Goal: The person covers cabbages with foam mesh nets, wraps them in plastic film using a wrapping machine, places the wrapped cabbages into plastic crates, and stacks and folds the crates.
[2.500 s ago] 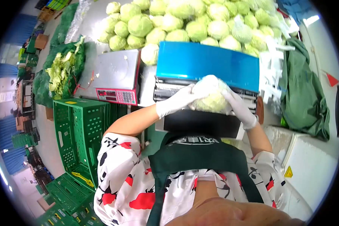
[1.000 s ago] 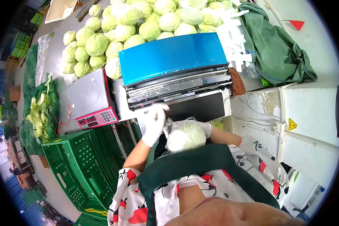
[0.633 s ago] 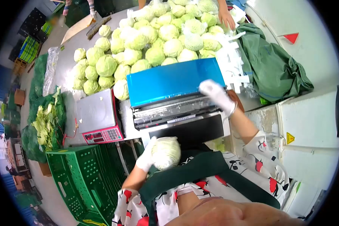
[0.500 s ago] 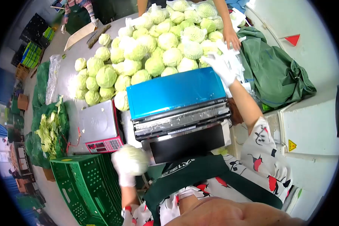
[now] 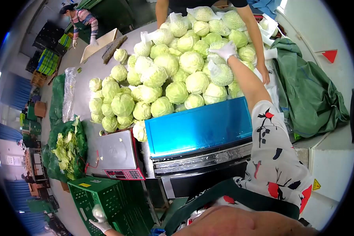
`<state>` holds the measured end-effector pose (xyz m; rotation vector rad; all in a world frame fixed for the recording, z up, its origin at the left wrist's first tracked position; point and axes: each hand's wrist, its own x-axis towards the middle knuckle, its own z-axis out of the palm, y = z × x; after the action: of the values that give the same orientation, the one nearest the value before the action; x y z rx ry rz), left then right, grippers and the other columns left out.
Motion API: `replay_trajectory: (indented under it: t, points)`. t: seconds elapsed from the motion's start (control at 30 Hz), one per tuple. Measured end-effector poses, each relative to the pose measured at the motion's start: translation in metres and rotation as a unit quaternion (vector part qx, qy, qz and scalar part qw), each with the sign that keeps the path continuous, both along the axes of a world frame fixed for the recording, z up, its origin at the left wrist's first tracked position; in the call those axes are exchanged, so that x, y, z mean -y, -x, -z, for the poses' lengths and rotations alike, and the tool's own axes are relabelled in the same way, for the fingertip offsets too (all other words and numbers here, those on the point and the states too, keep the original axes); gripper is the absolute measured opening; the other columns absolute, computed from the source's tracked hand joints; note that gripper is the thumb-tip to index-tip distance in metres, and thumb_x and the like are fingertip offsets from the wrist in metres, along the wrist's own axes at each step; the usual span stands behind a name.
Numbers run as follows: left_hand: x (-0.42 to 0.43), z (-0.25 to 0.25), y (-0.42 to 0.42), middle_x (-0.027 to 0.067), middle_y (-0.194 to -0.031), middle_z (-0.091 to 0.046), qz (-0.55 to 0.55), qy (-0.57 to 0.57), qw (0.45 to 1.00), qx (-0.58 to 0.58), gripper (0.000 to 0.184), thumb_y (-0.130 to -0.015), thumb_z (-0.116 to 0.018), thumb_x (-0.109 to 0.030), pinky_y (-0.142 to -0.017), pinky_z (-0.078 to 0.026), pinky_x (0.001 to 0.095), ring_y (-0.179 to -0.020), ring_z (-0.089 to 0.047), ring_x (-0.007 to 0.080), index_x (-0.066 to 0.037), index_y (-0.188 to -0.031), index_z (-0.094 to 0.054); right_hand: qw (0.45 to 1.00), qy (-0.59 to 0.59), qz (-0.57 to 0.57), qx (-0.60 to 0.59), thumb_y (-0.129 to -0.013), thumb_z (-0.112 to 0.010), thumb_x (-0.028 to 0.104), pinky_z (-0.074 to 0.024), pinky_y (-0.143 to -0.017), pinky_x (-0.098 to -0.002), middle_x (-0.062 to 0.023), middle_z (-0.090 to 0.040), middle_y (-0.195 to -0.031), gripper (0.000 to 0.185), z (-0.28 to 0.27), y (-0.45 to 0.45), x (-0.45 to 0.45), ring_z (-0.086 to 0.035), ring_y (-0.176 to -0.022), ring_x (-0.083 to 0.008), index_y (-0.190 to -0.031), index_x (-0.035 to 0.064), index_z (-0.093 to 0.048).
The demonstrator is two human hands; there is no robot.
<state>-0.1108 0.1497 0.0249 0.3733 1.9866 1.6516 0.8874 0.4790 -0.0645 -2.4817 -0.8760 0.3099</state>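
My left hand (image 5: pixel 101 225), in a white glove, is low at the green crate (image 5: pixel 91 188), its fingers spread. A wrapped cabbage (image 5: pixel 98 213) lies against or just beyond them inside the crate. On the far side of the blue-lidded wrapping machine (image 5: pixel 198 128), my right hand (image 5: pixel 225 51), also gloved, reaches over the cabbage pile (image 5: pixel 176 92). Its fingers stretch out at a net-covered cabbage (image 5: pixel 221 74), and nothing is lifted in them.
A scale (image 5: pixel 117 151) stands left of the machine. Green net sacks with leaves (image 5: pixel 65 151) lie farther left. Across the table, a co-worker's arm (image 5: pixel 255 41) reaches down beside my right arm. Another person (image 5: pixel 82 23) stands by a pale tray (image 5: pixel 100 45). Green cloth (image 5: pixel 306 90) lies right.
The wrapped cabbage has moved from the front of the machine down into the green crate with my left hand, which has spread its fingers. My right hand has moved from the machine onto the pile.
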Motion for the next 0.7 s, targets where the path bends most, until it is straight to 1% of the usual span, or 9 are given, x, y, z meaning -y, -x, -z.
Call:
replay_trajectory:
  t: [0.07,0.1,0.17,0.2,0.27,0.4,0.5,0.57,0.7]
  points:
    - [-0.003,0.005,0.003,0.0153,-0.144,-0.05,0.0,0.003,1.0,-0.014,0.084,-0.092,-0.055,-0.06,-0.11,-0.037,0.0409,-0.128,-0.049,0.0298,0.0,-0.148,-0.04,1.0,-0.013,-0.003,0.007,-0.054,-0.082,0.073,-0.0454,-0.105,-0.0376,-0.0315,-0.047,-0.141,0.137,0.003,-0.011,-0.004,-0.053,-0.128,-0.0357,-0.144,-0.0155,-0.03]
    - [-0.016,0.0,-0.015,0.0145,-0.142,-0.051,-0.084,0.064,0.979,-0.177,0.072,-0.094,-0.059,-0.048,-0.108,-0.039,0.0393,-0.123,-0.051,0.0282,0.004,-0.143,-0.046,0.997,-0.02,-0.043,-0.054,-0.057,-0.082,0.071,-0.0459,-0.104,-0.0372,-0.029,-0.049,-0.141,0.13,0.006,-0.02,0.0,-0.054,-0.127,-0.0347,-0.143,-0.0137,-0.034]
    - [-0.039,0.003,0.0,0.0148,-0.142,-0.051,0.021,-0.01,0.953,-0.303,0.057,-0.098,-0.057,-0.036,-0.105,-0.04,0.039,-0.121,-0.051,0.0266,0.005,-0.137,-0.052,0.976,-0.042,-0.119,-0.176,-0.063,-0.081,0.066,-0.047,-0.102,-0.0365,-0.0238,-0.052,-0.14,0.115,0.001,-0.038,0.007,-0.056,-0.125,-0.0326,-0.141,-0.01,-0.043]
    - [-0.054,0.004,0.002,0.0151,-0.14,-0.052,0.043,-0.022,0.964,-0.261,0.052,-0.099,-0.054,-0.031,-0.104,-0.041,0.0386,-0.119,-0.053,0.0264,0.005,-0.137,-0.053,0.952,-0.132,-0.112,-0.252,-0.067,-0.08,0.063,-0.0473,-0.102,-0.0368,-0.0213,-0.053,-0.139,0.106,0.007,-0.043,0.011,-0.056,-0.124,-0.0311,-0.139,-0.0066,-0.046]
    - [-0.092,-0.002,-0.04,0.0156,-0.137,-0.055,0.064,-0.053,0.972,-0.222,0.047,-0.101,-0.05,-0.027,-0.104,-0.042,0.0383,-0.118,-0.055,0.0263,0.006,-0.135,-0.053,0.862,-0.304,-0.093,-0.395,-0.074,-0.079,0.055,-0.0479,-0.1,-0.0374,-0.0164,-0.056,-0.138,0.087,0.023,-0.051,0.018,-0.056,-0.124,-0.0283,-0.136,0.0004,-0.053]
    - [-0.151,-0.033,-0.196,0.0175,-0.134,-0.058,0.233,-0.07,0.947,-0.211,0.047,-0.102,-0.047,-0.025,-0.106,-0.043,0.0399,-0.122,-0.056,0.0261,0.007,-0.137,-0.051,0.634,-0.403,0.021,-0.659,-0.083,-0.076,0.041,-0.0499,-0.096,-0.0378,-0.0133,-0.058,-0.132,0.058,0.017,-0.065,0.031,-0.052,-0.127,-0.0233,-0.131,0.0142,-0.058]
    - [-0.189,-0.029,-0.303,0.0171,-0.134,-0.059,0.39,-0.07,0.908,-0.137,0.048,-0.104,-0.046,-0.027,-0.105,-0.044,0.0375,-0.12,-0.058,0.0237,0.007,-0.138,-0.051,0.665,-0.45,0.031,-0.595,-0.083,-0.077,0.041,-0.0517,-0.092,-0.0343,-0.0133,-0.057,-0.129,0.058,0.031,-0.061,0.032,-0.058,-0.12,-0.0238,-0.13,0.0127,-0.057]
    - [-0.207,-0.039,-0.391,0.0161,-0.128,-0.062,0.508,-0.05,0.832,-0.217,0.047,-0.104,-0.049,-0.026,-0.104,-0.046,0.0356,-0.117,-0.06,0.0227,0.008,-0.135,-0.053,0.699,-0.413,-0.036,-0.583,-0.083,-0.077,0.04,-0.0537,-0.085,-0.0321,-0.0117,-0.063,-0.115,0.048,0.005,-0.037,0.039,-0.065,-0.109,-0.024,-0.12,0.0118,-0.063]
    - [-0.274,-0.015,-0.487,0.0158,-0.118,-0.068,0.616,-0.079,0.769,-0.152,0.039,-0.101,-0.055,-0.018,-0.097,-0.049,0.0329,-0.112,-0.064,0.0222,0.007,-0.132,-0.057,0.953,-0.139,-0.098,-0.249,-0.072,-0.08,0.056,-0.0537,-0.088,-0.0398,-0.0133,-0.07,-0.101,0.063,0.0,-0.038,-0.009,-0.069,-0.103,-0.0278,-0.11,0.0077,-0.07]
